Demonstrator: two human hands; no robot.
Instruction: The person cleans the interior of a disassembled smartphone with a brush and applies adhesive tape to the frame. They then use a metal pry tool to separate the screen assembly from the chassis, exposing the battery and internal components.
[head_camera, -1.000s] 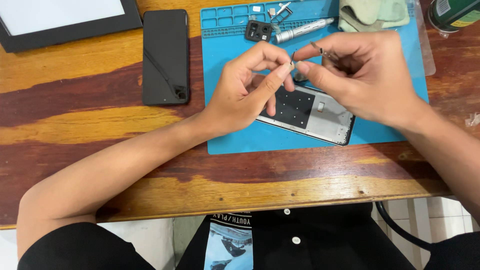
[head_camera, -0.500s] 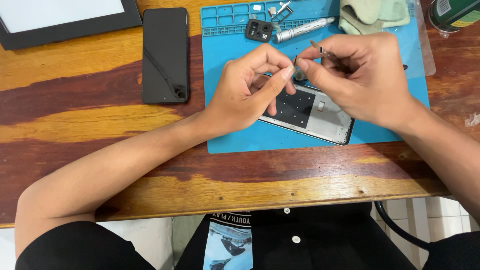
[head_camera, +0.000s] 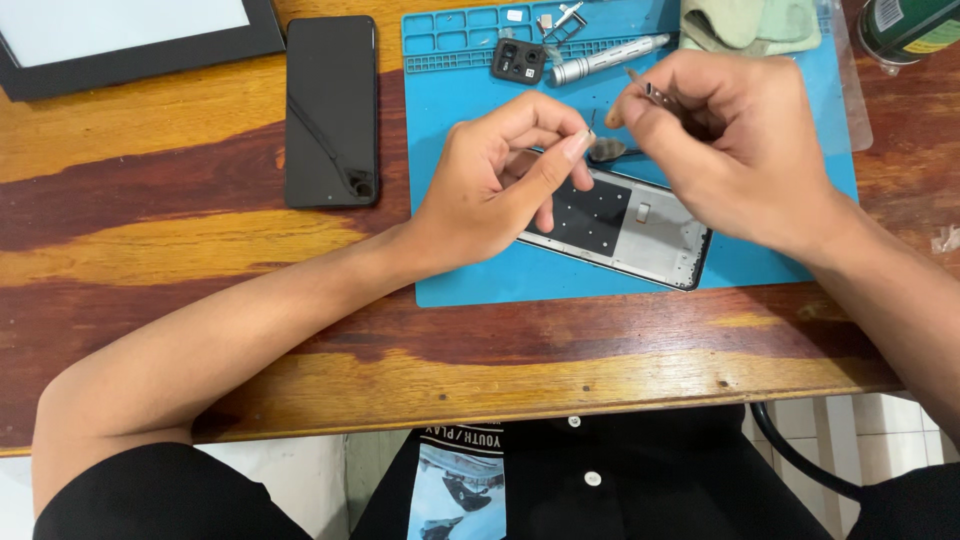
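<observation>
**Wooden surface and what lies on it**

We note a wooden surface (head_camera: 200, 250) with streaked red and yellow grain. A blue work mat (head_camera: 470, 280) lies flat at its centre-right, reaching the far edge. Just left of the mat we see a dark phone panel (head_camera: 331, 110), lying flat. At the far left corner sits a black-framed slab with a white face (head_camera: 130, 35). At the far right corner a green can (head_camera: 910, 25) stands, cut by the frame.

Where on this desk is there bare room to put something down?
Bare wood lies between the black phone and the blue mat, and along the table's near edge. The mat's top, by the screwdriver and cloth, is crowded; both hands cover its middle.
</observation>
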